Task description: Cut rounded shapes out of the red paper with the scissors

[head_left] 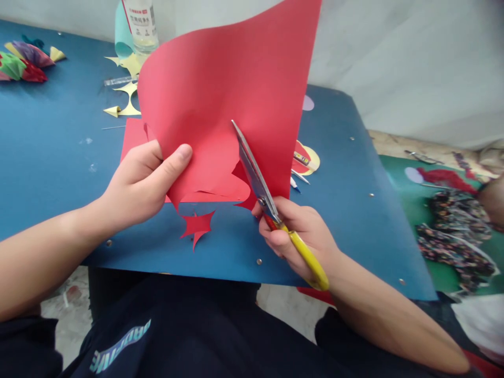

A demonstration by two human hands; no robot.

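Note:
A large sheet of red paper curves upright above the table, its lower edge cut in arcs. My left hand pinches its lower left part, thumb on the near face. In my right hand is a pair of scissors with yellow handles, the blades pointing up and left across the paper. The blades look nearly closed; whether paper lies between them I cannot tell. Below the sheet, a red paper scrap shows by the table's near edge. More red paper lies flat behind my left hand.
On the blue table stand a clear bottle and a light-green paper roll. Yellow paper scraps lie left, folded coloured paper far left. Pens and a yellow-red paper piece lie right. A green table holds patterned fabric.

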